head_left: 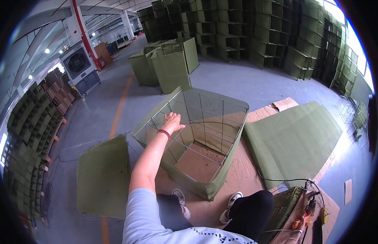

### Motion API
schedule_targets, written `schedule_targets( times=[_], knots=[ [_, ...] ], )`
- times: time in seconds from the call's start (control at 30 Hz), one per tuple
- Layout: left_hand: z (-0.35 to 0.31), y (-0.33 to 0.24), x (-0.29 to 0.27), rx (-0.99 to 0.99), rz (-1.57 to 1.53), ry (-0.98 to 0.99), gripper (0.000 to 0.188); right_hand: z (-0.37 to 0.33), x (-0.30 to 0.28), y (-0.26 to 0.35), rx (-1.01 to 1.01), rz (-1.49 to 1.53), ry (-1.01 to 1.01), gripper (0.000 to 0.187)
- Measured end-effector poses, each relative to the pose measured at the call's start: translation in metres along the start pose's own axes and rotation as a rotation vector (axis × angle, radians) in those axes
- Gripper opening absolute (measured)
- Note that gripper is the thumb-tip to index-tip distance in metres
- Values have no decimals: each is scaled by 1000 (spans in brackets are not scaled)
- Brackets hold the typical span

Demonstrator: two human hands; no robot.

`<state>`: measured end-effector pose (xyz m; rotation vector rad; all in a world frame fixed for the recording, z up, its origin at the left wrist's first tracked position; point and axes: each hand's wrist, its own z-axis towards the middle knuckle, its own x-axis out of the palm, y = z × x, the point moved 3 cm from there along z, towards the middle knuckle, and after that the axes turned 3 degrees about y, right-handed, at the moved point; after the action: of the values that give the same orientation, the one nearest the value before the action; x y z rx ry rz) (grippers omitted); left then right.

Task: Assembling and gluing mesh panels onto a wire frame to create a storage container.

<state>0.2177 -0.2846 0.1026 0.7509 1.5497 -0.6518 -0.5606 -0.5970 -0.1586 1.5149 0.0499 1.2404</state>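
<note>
A box-shaped wire frame (222,122), partly covered in olive-green fabric (233,103), stands open-topped in front of me on brown cardboard. My left hand (172,122) reaches across it to the inside of its left wall, fingers and thumb apart, resting against the fabric and wires. A dark red beaded bracelet circles that wrist. Low at the right, my right hand (303,226) closes around an orange-handled tool (306,216) beside a green plastic crate (282,209). The tool's exact kind is too small to make out. Black cables lie around it.
Flat green fabric (294,138) lies on cardboard at the right. A green fabric-covered box (103,177) stands at my left. Several finished boxes (170,67) stand ahead, with tall stacks (254,32) behind. More stacks (30,146) line the left, near a large fan unit (77,63).
</note>
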Motion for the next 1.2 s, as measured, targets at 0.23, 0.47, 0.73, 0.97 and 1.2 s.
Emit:
schedule_targets(
  times=[0.23,0.47,0.73,0.97,1.2],
  knots=[
    [-4,4,-8,52,86,-180,48,65,16,-12,-31,83,-85,32],
    [5,1,-22,110,-70,-345,45,108,31,-35,-82,172,-209,36],
    [-9,-6,-89,81,-119,-502,39,70,34,-62,-118,262,-453,41],
    [-69,-5,-160,17,-120,-847,43,-132,25,-15,-143,186,-863,46],
    [-81,-43,-101,75,-108,-945,48,-158,60,18,-288,80,-523,68]
  ],
)
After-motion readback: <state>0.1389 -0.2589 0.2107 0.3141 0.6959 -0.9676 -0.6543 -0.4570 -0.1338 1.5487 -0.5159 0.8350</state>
